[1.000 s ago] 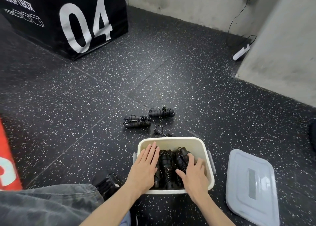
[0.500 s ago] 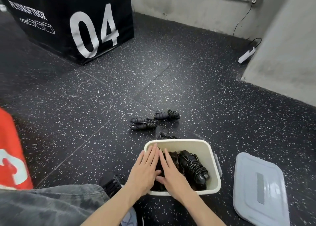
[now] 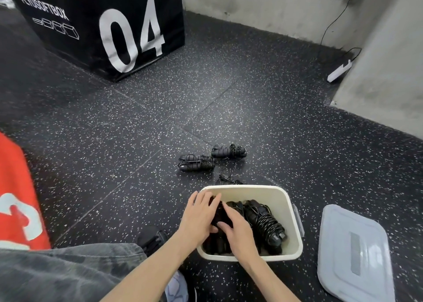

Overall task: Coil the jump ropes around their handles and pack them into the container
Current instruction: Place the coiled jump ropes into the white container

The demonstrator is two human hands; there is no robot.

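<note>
A: Container (image 3: 288, 214) status?

B: Cream, open-topped, on the speckled floor (image 3: 137, 130). Loaded with coiled jump ropes (image 3: 265, 224), black, cord wound round the handles, packed against the right wall.

A: Hands?

B: Both inside the container, at its left half. Left hand (image 3: 198, 217) laid over a dark bundle (image 3: 220, 212), fingers fairly straight and close together, thumb under the bundle's near edge. Right hand (image 3: 238, 229) beside it, touching the same bundle, fingers gently bent and narrow. Firm grip or mere pressing: cannot tell.

A: Outside the container?

B: Two coiled ropes on the floor just beyond its far rim: one (image 3: 196, 162) beyond the left corner, another (image 3: 229, 152) slightly farther. A third rope (image 3: 227, 178), partly hidden, right behind the far rim. Grey lid (image 3: 353, 253) flat on the floor, right of the container, apart from it. Black box marked "04" (image 3: 109, 25) well beyond, to the far left. Red object (image 3: 18, 201) far left of the container.
</note>
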